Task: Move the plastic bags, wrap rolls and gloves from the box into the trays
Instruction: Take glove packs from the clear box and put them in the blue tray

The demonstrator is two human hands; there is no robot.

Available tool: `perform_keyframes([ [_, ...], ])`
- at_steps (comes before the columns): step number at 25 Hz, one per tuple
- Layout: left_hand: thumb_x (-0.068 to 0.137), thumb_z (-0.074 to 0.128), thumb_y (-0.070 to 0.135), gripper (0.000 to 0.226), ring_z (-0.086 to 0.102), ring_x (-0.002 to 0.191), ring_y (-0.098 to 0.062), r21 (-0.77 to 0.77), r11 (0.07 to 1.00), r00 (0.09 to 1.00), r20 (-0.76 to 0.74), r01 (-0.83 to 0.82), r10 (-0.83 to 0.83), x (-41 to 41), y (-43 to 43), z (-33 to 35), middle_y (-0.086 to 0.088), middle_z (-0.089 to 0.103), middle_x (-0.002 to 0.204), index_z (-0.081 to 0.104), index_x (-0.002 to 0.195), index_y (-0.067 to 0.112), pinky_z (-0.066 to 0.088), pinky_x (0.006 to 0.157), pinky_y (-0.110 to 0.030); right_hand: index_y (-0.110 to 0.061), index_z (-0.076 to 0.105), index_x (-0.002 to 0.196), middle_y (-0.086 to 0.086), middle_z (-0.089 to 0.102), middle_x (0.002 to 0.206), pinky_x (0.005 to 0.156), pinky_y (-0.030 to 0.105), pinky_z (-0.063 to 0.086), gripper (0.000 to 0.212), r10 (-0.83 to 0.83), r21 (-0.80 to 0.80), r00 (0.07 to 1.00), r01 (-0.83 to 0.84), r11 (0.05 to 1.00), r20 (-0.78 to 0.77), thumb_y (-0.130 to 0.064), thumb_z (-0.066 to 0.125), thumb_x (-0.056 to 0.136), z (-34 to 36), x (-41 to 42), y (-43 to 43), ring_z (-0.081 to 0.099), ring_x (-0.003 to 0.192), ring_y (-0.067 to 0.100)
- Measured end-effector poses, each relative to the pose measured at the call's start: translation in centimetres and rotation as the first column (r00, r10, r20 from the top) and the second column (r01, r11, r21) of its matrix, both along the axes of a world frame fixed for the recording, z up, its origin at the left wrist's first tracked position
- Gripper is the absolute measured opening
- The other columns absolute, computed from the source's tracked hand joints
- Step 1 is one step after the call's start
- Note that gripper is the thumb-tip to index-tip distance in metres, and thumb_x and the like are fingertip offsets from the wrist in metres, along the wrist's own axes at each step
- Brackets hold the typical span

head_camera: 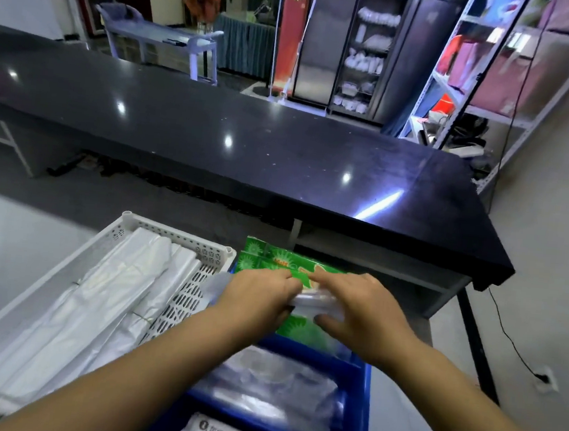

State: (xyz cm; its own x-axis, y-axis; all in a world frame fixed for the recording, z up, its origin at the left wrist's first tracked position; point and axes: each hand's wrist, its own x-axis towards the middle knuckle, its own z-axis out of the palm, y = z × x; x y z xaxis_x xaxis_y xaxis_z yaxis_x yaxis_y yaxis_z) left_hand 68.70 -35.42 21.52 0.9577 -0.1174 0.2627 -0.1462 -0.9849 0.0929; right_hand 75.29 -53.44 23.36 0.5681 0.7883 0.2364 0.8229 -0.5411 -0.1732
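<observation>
Clear plastic packet (313,301): held over green boxes (277,259) in far compartment of blue tray (364,390), grasped at its 2 ends by left grip (258,297) and right grip (366,310). White plastic bags (96,305): laid in white tray (174,237), just beside blue tray. Black table (248,143): set beyond both trays.

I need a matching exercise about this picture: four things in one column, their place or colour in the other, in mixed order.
1. plastic bags
2. green boxes
3. clear packet
4. counter

a. black, shiny
b. held by left hand and right hand
c. far end of blue tray
d. in white tray

Pairs: 1-d, 2-c, 3-b, 4-a
</observation>
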Motion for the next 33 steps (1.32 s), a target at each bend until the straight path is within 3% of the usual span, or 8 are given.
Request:
perform_keyframes([
  [3,0.055,0.079,0.020,0.021,0.059,0.052,-0.029,0.064,0.993,0.985,0.136,0.096,-0.104,1.5,-0.7,0.5,-0.006,0.061,0.060,0.062,0.065,0.014,0.041,0.042,-0.028,-0.015,0.068,0.074,0.005,0.067,0.065,0.055,0.033,0.046,0.006,-0.086,0.180,0.902,0.009,0.984,0.423,-0.011,0.072,0.072,-1.6,0.1,-0.3,0.058,0.056,0.028],
  [6,0.047,0.082,0.020,0.030,0.062,0.057,-0.024,0.072,0.981,0.977,0.105,0.180,-0.187,1.5,0.1,-1.3,-0.002,0.065,0.064,0.069,0.074,0.017,0.049,0.051,-0.025,-0.016,0.063,0.063,0.004,0.064,0.063,0.056,0.032,0.046,0.014,-0.170,0.229,0.867,0.066,0.971,0.468,-0.014,0.068,0.075,-4.2,0.3,-0.6,0.056,0.056,0.025],
  [9,0.056,0.079,0.018,0.059,0.067,0.078,-0.020,0.079,0.988,0.991,-0.036,0.131,-0.128,0.4,1.0,-4.1,0.000,0.073,0.093,0.064,0.114,0.020,0.051,0.071,-0.024,-0.017,0.062,0.061,0.002,0.066,0.061,0.057,0.030,0.046,0.018,-0.159,0.088,0.920,0.136,0.987,0.359,-0.003,0.074,0.057,-7.1,-0.6,-0.4,0.057,0.058,0.024],
  [11,0.080,0.060,0.016,0.069,0.060,0.097,-0.023,-0.037,0.999,0.991,-0.129,0.021,-0.026,0.2,1.6,-5.4,-0.001,0.065,0.120,0.031,0.143,0.021,0.044,0.084,-0.031,-0.015,0.064,0.065,0.005,0.069,0.065,0.057,0.031,0.046,0.019,-0.180,0.013,0.977,0.180,0.984,0.117,-0.001,0.072,0.053,-8.1,-0.6,-0.4,0.060,0.062,0.028],
  [16,0.059,0.083,0.034,0.073,0.066,0.090,-0.016,0.010,0.994,0.993,0.051,0.105,-0.106,-0.2,2.8,-5.8,0.002,0.069,0.106,0.055,0.124,0.018,0.052,0.082,-0.028,-0.028,0.060,0.093,0.002,0.069,0.094,0.062,0.030,0.042,0.020,-0.353,-0.136,0.837,0.327,0.935,-0.418,-0.024,0.066,0.074,-8.1,0.7,0.1,0.059,0.088,0.024],
  [23,0.075,0.065,0.017,0.019,0.064,0.086,-0.021,-0.043,0.985,0.979,-0.107,0.168,-0.172,1.6,2.7,-6.2,0.003,0.070,0.091,0.066,0.093,0.024,0.044,0.078,-0.029,-0.033,0.055,0.113,-0.006,0.063,0.110,0.084,0.034,0.040,0.043,-0.323,-0.074,0.928,0.314,0.946,-0.186,-0.034,0.071,0.073,-7.2,0.9,-0.2,0.051,0.105,0.019],
  [27,0.086,0.051,0.018,0.023,0.058,0.099,-0.022,-0.077,0.982,0.961,-0.206,0.170,-0.183,2.7,2.7,-6.6,0.000,0.068,0.103,0.064,0.104,0.023,0.039,0.083,-0.030,-0.029,0.063,0.106,-0.006,0.063,0.106,0.085,0.035,0.033,0.024,-0.227,-0.149,0.973,0.219,0.964,-0.039,-0.027,0.061,0.082,-6.6,1.2,-0.8,0.050,0.103,0.019],
  [33,0.068,0.072,0.010,0.029,0.063,0.083,-0.025,-0.058,0.985,0.976,-0.133,0.165,-0.171,1.3,4.5,-5.6,-0.003,0.069,0.087,0.071,0.095,0.021,0.046,0.073,-0.031,-0.028,0.067,0.101,-0.006,0.070,0.106,0.074,0.027,0.039,0.017,-0.253,-0.173,0.951,0.223,0.959,-0.179,-0.032,0.060,0.086,-7.2,0.2,-1.7,0.056,0.091,0.022],
])
